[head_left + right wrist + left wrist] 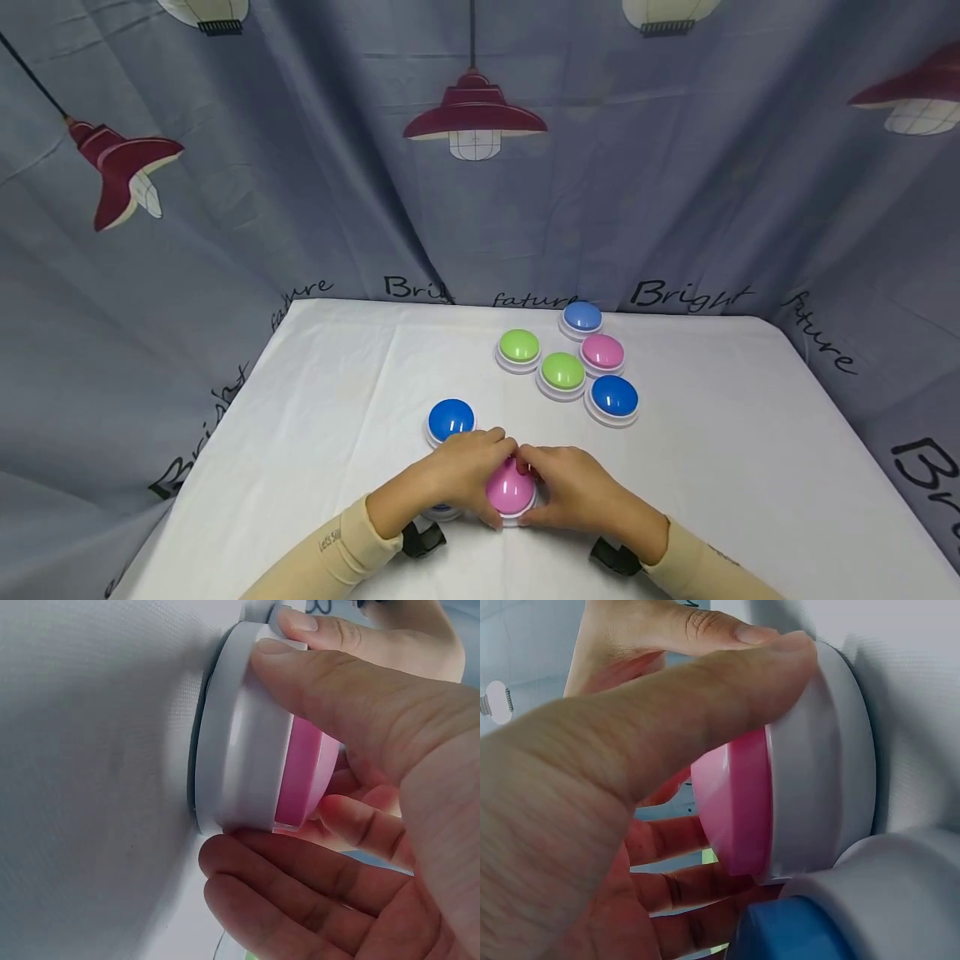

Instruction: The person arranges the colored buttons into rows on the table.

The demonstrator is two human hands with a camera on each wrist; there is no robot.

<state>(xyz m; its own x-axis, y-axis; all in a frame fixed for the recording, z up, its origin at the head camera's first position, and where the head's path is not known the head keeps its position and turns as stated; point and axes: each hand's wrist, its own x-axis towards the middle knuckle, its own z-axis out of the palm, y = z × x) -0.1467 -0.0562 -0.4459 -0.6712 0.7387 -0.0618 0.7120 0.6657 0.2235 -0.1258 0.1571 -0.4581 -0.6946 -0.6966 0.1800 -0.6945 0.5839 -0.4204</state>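
Note:
A pink dome push button with a white base is held between both hands near the front middle of the table. My left hand grips its left side, and the thumb lies along the white base in the left wrist view. From the right, my right hand grips it, thumb on the base and the other fingers curved around the far side. A blue button stands just beyond my left hand. Another blue button is mostly hidden under that hand; its dome shows low in the left wrist view.
Toward the back right of the white table stands a group of buttons: a near blue one, two green ones, a pink one and a far blue one. A grey-blue curtain hangs behind the table.

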